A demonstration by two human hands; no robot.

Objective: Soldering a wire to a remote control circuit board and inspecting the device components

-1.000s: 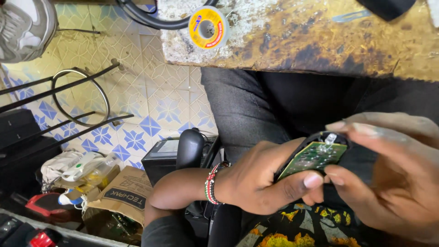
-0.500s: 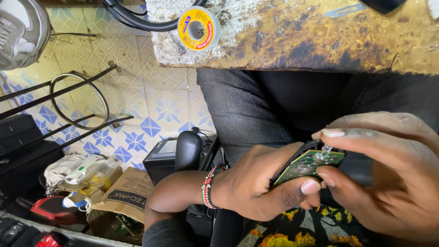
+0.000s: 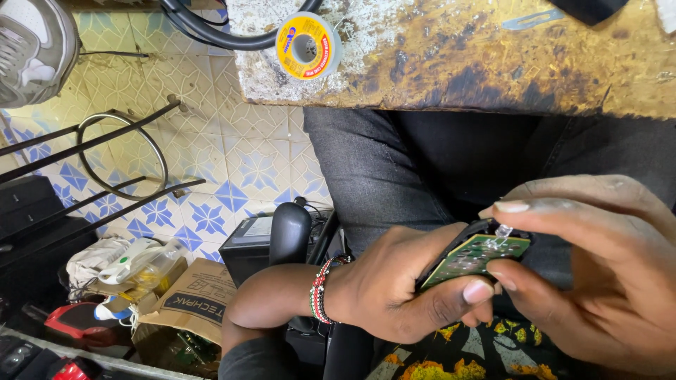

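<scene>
Seen from above, over a lap in dark trousers [image 3: 394,162], just below the edge of a scorched, stained bench [image 3: 493,63]. Held low at the right of the view, above the lap and well clear of the bench: a small green circuit board [image 3: 473,256], tilted, its silver solder dots facing up, seated in a black casing [image 3: 451,255] of which only an edge shows. Left hand [image 3: 401,288] curled round board and casing from below, thumb pressed against the board's near edge, a beaded red, white and black bracelet [image 3: 320,290] on the wrist. Right hand [image 3: 598,274] closed in from the other side, forefinger laid over the top corner and thumb against the lower edge, pinching the board between them; a small clear component at that top corner, just under the fingertip. Both hands touching the board, fingers bent, neither spread. On the bench, near its left end, a yellow spool of solder wire [image 3: 308,46] lying flat, with thick black cable [image 3: 211,32] looping past it. Down on the floor of patterned blue and cream tiles [image 3: 232,155]: a black metal frame with a ring [image 3: 123,151], a grey shoe [image 3: 32,46] in the top left corner, a brown cardboard box [image 3: 190,302] beside white plastic bottles [image 3: 137,260], and a black device with a handset [image 3: 274,243] just beside the left forearm. Patterned yellow and dark fabric [image 3: 465,348] under the hands at the bottom edge.
</scene>
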